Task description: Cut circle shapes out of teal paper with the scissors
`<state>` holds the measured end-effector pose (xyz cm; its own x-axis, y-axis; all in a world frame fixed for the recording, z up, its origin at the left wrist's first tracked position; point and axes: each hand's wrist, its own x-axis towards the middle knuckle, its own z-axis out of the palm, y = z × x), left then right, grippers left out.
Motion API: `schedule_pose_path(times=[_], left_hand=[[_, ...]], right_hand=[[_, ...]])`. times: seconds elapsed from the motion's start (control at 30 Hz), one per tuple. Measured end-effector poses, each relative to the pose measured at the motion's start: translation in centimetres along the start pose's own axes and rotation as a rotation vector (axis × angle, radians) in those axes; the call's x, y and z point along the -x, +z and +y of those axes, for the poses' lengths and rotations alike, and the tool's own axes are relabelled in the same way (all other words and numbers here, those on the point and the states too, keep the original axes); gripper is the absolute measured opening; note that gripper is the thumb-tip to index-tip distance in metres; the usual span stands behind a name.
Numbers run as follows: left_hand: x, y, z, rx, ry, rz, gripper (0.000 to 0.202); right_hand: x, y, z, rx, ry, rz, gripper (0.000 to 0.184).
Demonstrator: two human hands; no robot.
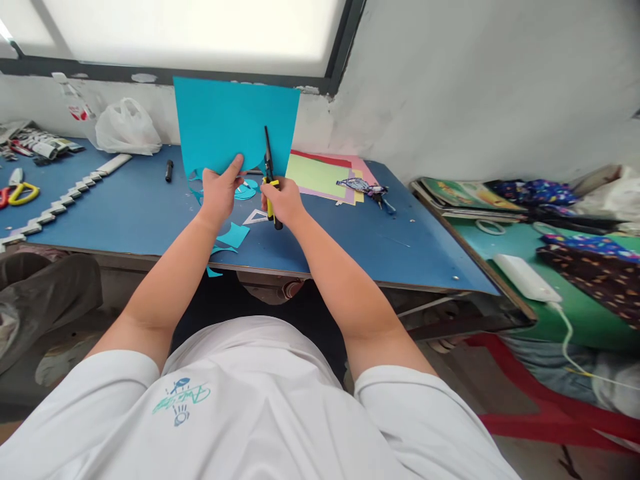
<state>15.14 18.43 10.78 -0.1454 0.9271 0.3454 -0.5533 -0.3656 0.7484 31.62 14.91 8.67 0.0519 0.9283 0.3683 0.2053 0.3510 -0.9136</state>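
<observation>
A large sheet of blue paper [235, 120] is held upright above the table, its lower edge cut into curves. My left hand [220, 187] grips that lower edge with the thumb on the near face. In my right hand [286, 200] is a pair of scissors [269, 157] with yellow-and-black handles, blades pointing up against the paper near its lower right. Beneath the hands lie cut round blue pieces [245, 192] and a white set square [255, 217]. Blue offcuts [235, 235] rest near the table's front edge, with one scrap lower down by my lap.
Coloured paper sheets [320, 175] lie to the right on the blue table [360, 247]. Leftward are a black marker [169, 171], a white plastic bag [127, 127], a bottle [75, 100], a folded paper chain [65, 200] and other scissors [23, 190]. A green table [480, 247] adjoins at right.
</observation>
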Motion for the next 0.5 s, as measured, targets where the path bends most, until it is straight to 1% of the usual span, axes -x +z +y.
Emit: schedule_pose_path(times=[0.2,0.37,0.5], left_hand=[[0.23,-0.19,0.54,-0.087,0.075,-0.017,0.039],[0.08,-0.42,0.69,-0.119,0.088,-0.034,0.039],[0.12,-0.56,0.99,-0.115,0.116,-0.088,0.036]], right_hand=[[-0.16,-0.54,0.19,-0.048,0.006,-0.013,0.035],[-0.13,-0.73,-0.01,-0.099,-0.004,-0.042,0.031],[0.13,-0.85,-0.42,-0.107,0.005,-0.063,0.033]])
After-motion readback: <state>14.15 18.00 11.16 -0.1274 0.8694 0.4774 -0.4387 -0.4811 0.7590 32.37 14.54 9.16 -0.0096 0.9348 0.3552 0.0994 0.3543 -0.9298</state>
